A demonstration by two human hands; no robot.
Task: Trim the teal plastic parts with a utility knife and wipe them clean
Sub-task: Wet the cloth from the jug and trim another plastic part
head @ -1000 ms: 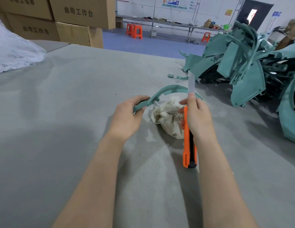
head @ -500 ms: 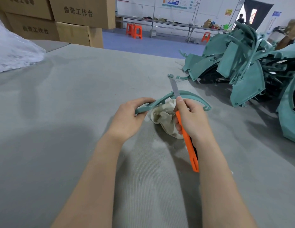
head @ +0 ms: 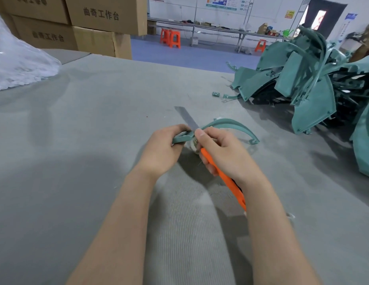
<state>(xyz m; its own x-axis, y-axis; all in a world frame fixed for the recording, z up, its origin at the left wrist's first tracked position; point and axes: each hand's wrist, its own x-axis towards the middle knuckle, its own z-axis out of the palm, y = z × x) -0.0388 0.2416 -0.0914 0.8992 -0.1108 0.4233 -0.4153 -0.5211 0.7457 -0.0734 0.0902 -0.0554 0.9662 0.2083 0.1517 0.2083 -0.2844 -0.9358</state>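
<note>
**Blade Swings Onto the Teal Strip**

On the grey surface (head: pixel 76 140), your left hand (head: pixel 163 149) grips the near end of the curved teal part (head: pixel 231 124), fingers clamped round it. The knife blade (head: pixel 187 118), upright a second ago, has swung left and now crosses the strip just beside your left thumb. Your right hand (head: pixel 222 153), fingers wrapped round the orange utility knife (head: pixel 227 179), now hides most of the white cloth (head: pixel 193 145). Trimming looks set to begin, with wiping to follow. The pile of teal parts (head: pixel 303 83) sits well apart at right.
</note>
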